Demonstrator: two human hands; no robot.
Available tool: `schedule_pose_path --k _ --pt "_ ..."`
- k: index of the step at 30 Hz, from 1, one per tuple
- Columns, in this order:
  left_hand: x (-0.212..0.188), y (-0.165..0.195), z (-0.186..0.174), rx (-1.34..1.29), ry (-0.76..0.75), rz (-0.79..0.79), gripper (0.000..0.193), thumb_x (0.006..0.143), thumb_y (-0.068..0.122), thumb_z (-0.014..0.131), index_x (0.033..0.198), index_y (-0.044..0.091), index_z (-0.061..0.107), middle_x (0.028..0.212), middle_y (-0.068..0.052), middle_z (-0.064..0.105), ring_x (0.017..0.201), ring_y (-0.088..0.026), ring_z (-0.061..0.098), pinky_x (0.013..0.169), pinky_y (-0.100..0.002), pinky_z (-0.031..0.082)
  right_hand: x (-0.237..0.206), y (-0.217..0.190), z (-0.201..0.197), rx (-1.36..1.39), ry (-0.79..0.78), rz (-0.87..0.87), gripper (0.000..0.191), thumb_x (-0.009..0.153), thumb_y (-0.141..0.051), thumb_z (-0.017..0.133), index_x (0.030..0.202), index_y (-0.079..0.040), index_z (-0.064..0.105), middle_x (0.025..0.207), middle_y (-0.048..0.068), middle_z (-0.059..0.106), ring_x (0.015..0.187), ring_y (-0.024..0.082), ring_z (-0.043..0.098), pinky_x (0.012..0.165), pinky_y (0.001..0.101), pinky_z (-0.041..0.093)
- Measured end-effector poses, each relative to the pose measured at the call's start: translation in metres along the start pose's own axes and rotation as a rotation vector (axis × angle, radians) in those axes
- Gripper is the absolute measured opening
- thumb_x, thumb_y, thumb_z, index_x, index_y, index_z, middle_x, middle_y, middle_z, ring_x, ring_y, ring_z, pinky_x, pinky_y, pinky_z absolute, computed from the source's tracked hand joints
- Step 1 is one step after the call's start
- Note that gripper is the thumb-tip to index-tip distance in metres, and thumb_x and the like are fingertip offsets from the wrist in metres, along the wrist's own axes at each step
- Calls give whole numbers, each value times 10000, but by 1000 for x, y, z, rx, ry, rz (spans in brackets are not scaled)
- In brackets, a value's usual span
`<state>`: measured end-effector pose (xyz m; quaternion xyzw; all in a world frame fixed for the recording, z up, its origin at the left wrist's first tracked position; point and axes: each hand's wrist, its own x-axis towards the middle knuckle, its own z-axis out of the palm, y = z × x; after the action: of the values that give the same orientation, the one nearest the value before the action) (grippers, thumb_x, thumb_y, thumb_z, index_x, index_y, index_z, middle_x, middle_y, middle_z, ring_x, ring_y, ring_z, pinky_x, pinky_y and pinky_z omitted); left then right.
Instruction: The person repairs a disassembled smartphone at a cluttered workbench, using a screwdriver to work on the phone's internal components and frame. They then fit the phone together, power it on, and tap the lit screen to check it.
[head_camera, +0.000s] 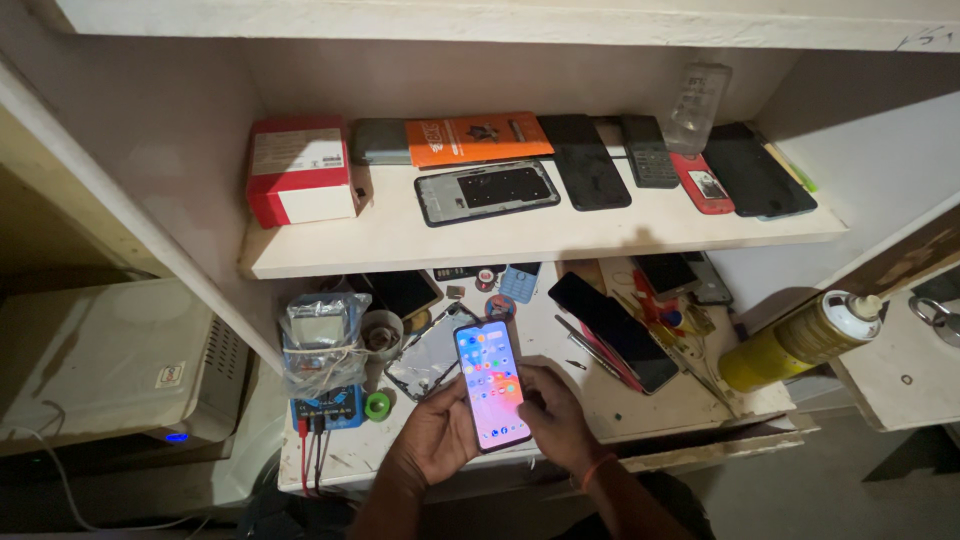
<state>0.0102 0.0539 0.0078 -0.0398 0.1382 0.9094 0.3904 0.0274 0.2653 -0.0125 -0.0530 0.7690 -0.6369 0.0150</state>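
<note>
I'm looking down at the bench (640, 405) now, and both hands are on one lit smartphone (491, 384), its screen bright with rows of coloured icons. My left hand (436, 440) is cupped under the phone's lower left side, fingers curled around its edge, gripping it. My right hand (556, 418) holds the right edge, thumb bent in over the lower part of the screen. The phone sits just above the bench's front edge, roughly at its middle, tilted a touch to the left.

Just behind the phone, touching or nearly so, lies a bare phone back panel (428, 352), shiny and grey. Toward the bench's left edge stands a meter wrapped in clear plastic (322, 345), with red and black leads hanging over the front edge, and a small green tape roll (377, 405) beside it. To the right of the lit phone a dark phone (612, 330) lies diagonally, screen off, with tools scattered past it toward the right edge. A yellow spray can (800, 340) leans over the bench's right corner.

The upper shelf (540, 240) carries a red and white box (300, 172) at its left end, an orange packet (478, 138), an empty phone frame (487, 191), several dark phones and a red keypad phone (702, 183) farther right.
</note>
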Motion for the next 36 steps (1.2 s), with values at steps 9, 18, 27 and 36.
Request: schedule_pose_path --k 9,18,27,36 --pt "1 1 -2 -40 -14 -26 439 1039 285 552 1383 11 553 1289 -131 689 1183 -243 675 1056 -408 528 2 6 1 -74 43 41 481 821 -7 645 1301 -33 623 1029 41 651 902 126 618 813 273 527" --pt "1 0 1 -12 57 -20 434 1016 295 571 1340 6 580 1227 -132 711 1123 -240 697 1005 -398 563 1 17 -7 69 6 102 542 804 65 457 1310 -20 631 1073 52 602 921 133 564 835 259 496" --pt "4 -1 -7 -22 40 -32 400 1016 290 586 1307 17 608 1189 -119 720 1090 -224 703 967 -380 572 1 0 -5 9 -13 138 480 860 31 529 1325 -41 624 1077 54 655 915 130 611 810 282 522" --pt "2 -1 -4 -15 12 -6 405 1035 282 564 1341 18 600 1226 -118 713 1129 -219 689 1016 -367 539 2 -3 0 -22 20 61 408 867 -21 713 1267 -26 630 1063 69 712 915 126 659 806 269 549"
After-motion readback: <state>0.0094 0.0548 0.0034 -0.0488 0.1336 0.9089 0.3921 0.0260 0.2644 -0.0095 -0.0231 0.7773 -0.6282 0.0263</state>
